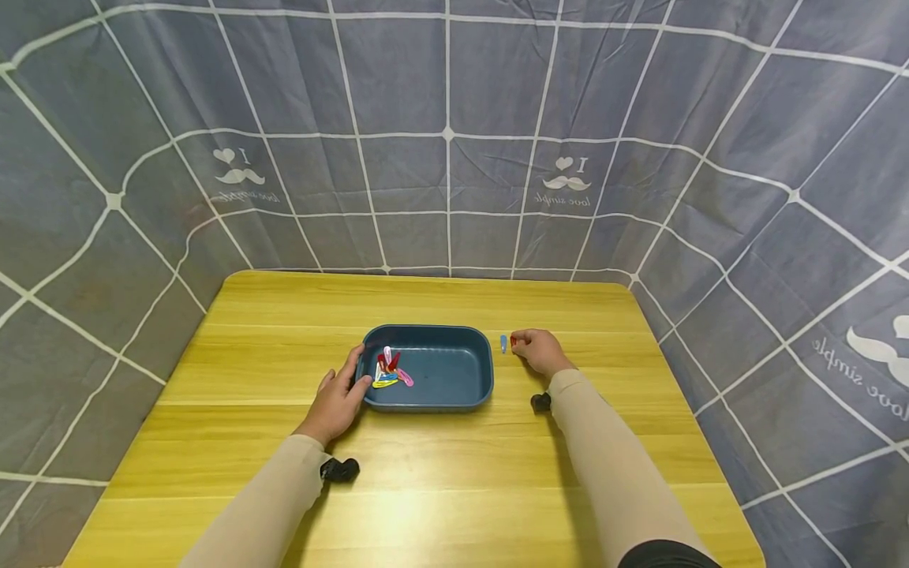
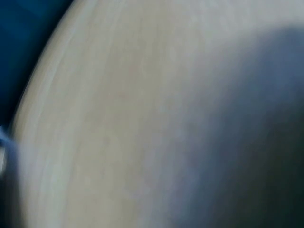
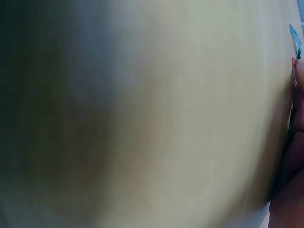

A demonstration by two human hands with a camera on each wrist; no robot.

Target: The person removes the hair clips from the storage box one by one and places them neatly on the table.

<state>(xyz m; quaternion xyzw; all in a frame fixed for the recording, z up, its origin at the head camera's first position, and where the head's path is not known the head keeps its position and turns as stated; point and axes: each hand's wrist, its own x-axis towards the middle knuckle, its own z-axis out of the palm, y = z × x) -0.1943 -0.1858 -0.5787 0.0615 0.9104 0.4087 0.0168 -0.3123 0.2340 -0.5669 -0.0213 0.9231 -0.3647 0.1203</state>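
Note:
A dark blue plastic basin (image 1: 454, 406) stands on the table, with several coloured snap hair clips (image 1: 405, 378) heaped in its left part. My left hand (image 1: 337, 402) holds the basin's left end, thumb over the rim. To the right of the basin, my right hand (image 1: 540, 351) pinches a red hair clip (image 1: 514, 340) at the tabletop. Just left of those fingertips lies a light blue hair clip (image 1: 503, 344), apart from the hand. The right wrist view shows this blue clip (image 3: 296, 40) at its right edge. The left wrist view is blurred, showing mostly table.
The yellow wood-grain table (image 1: 426, 489) runs under both forearms. A grey curtain (image 1: 412, 173) with white lines surrounds its back and sides. A small black camera (image 1: 339, 470) sits at the left wrist, another black camera (image 1: 541, 403) at the right.

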